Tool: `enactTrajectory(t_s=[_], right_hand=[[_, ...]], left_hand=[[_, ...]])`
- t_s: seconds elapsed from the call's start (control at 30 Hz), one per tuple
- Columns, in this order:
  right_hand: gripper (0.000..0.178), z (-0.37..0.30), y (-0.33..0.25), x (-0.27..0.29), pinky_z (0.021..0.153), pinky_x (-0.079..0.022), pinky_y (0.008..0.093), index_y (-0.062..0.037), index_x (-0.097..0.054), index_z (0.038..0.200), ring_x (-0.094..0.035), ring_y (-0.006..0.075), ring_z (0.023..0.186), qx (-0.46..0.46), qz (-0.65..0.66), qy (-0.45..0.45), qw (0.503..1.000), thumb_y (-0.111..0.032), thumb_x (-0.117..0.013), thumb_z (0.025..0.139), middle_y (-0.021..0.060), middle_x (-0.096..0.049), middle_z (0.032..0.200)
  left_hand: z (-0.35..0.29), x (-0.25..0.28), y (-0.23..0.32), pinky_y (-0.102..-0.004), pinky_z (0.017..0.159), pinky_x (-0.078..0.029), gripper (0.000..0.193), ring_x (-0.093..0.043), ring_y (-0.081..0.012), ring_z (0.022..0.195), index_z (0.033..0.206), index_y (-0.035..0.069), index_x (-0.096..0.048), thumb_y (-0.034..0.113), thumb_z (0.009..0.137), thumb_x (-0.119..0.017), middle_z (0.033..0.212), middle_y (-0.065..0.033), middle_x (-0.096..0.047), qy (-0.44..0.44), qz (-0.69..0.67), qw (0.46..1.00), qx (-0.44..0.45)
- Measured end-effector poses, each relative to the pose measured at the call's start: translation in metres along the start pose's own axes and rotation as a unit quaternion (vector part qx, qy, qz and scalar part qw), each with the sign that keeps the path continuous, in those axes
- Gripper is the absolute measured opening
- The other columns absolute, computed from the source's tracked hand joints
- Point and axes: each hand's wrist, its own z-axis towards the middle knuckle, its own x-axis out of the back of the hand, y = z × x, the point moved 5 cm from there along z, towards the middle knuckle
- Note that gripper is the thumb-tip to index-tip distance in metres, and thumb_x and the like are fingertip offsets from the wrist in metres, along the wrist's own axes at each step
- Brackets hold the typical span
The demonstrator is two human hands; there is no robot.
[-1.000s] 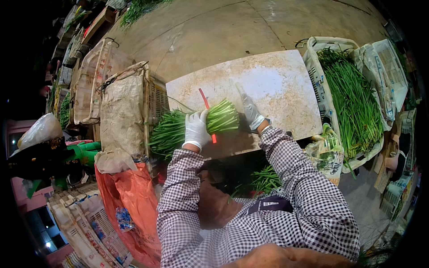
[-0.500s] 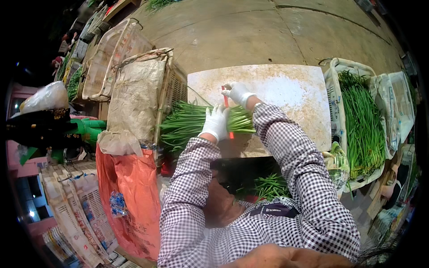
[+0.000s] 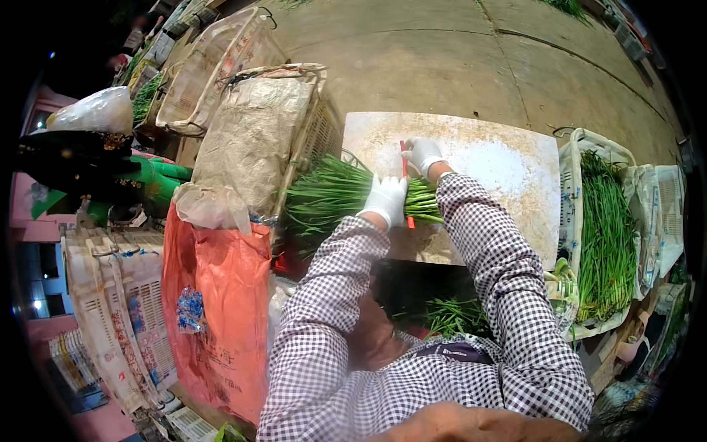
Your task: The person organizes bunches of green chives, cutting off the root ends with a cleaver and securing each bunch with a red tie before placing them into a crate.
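A bunch of garlic chives [image 3: 324, 193] lies sideways across a white board [image 3: 501, 228], leaves to the left and pale stem ends to the right. My left hand [image 3: 386, 200], in a white glove, grips the bunch from above near its stems. A narrow red strip [image 3: 410, 221] runs crosswise at the bunch, its lower end showing below the stems; the part under the bunch is hidden. Beyond the bunch, my right hand [image 3: 424, 153], gloved too, pinches the strip's far end between bent fingers.
A white crate [image 3: 567, 199] filled with green chives stands right of the board. At the left are a cloth-covered crate [image 3: 254, 140] and a red plastic bag [image 3: 221, 295]. Loose green leaves [image 3: 453, 317] lie below the board's near edge. Concrete floor [image 3: 412, 59] stretches beyond.
The whole view has shifted, so the board and crates appear farther right. Both hands keep nearly the same places on the chives and the red strip.
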Motion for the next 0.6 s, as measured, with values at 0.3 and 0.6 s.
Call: enactTrajectory(t_s=[0.3,0.6], right_hand=[[0.025,-0.052,-0.032,0.016,0.075,-0.051,0.044,-0.0084,-0.072,0.096,-0.066,0.0345,0.084,0.142,-0.097,0.053,0.984,-0.03,-0.063,0.087,0.0163,-0.069,0.089],[0.021,-0.168,-0.027,-0.026,0.092,-0.048,0.0414,-0.0094,-0.067,0.105,-0.062,0.0289,0.108,0.328,-0.097,0.295,0.892,-0.015,-0.063,0.085,0.0105,-0.068,0.11]], left_hand=[[0.004,-0.001,0.001,-0.0504,0.112,-0.027,0.082,-0.047,-0.0325,0.124,0.131,-0.001,-0.043,0.038,0.067,-0.076,0.124,-0.0196,-0.053,-0.064,-0.012,0.997,0.049],[0.003,-0.024,-0.017,-0.0535,0.114,-0.022,0.097,-0.035,-0.0375,0.136,0.14,0.002,-0.036,0.039,0.061,-0.078,0.14,-0.0228,-0.042,-0.001,-0.114,0.993,0.042]])
